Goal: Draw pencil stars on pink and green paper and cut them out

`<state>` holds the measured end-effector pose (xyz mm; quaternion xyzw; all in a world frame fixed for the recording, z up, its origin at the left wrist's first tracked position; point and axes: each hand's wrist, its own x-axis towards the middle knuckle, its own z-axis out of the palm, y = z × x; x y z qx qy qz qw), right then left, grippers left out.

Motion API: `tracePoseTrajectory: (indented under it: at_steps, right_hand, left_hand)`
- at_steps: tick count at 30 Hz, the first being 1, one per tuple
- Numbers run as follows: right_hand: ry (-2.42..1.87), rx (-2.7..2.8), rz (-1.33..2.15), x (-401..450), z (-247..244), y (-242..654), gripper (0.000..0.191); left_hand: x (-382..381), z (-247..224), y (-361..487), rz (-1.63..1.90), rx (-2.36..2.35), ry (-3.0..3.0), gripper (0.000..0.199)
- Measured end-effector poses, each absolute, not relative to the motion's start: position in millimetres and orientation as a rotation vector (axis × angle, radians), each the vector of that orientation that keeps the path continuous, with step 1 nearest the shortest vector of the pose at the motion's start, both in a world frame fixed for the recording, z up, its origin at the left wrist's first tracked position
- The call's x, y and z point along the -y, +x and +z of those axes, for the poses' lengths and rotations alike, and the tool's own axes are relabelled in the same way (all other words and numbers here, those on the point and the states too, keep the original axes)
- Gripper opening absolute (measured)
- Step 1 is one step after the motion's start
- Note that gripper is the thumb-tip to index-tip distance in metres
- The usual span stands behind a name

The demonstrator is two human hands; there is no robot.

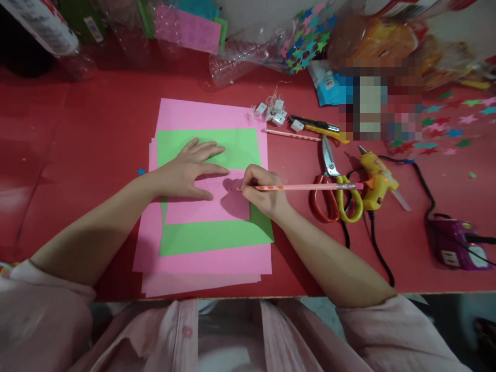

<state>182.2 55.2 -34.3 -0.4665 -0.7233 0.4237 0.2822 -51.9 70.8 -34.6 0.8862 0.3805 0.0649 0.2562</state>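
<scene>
My right hand (265,191) is closed around a pink pencil (306,187) with orange spots, its eraser end pointing right. The pencil's tip is at the surface of a small pink sheet (205,213), where faint lines show. Fingers spread, my left hand (196,168) lies flat across that sheet and the green sheet (217,238) under it. Larger pink sheets (213,264) are stacked beneath the green one. Part of the small sheet's left side is hidden by my left hand.
Right of the papers lie scissors (329,165), a second pencil (292,135), a box cutter (321,126), small white lights (279,118) and a yellow glue gun (375,178) with its cord. A purple power box (455,243) sits far right. Plastic bottles (248,57) line the back.
</scene>
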Motion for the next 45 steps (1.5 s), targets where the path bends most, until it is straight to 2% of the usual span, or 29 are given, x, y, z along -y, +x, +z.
tracePoseTrajectory:
  at_steps: [16, 45]
  right_hand:
    - [-1.197, 1.941, 1.203, -49.9, -34.0, 176.6, 0.018]
    - [-1.281, 1.867, 0.964, -48.5, -36.6, 180.0, 0.015]
  left_hand:
    - [-70.5, -35.3, -52.5, 0.18, -1.033, 2.42, 0.058]
    - [-71.3, -37.4, -52.9, 0.175, -1.025, 2.43, 0.059]
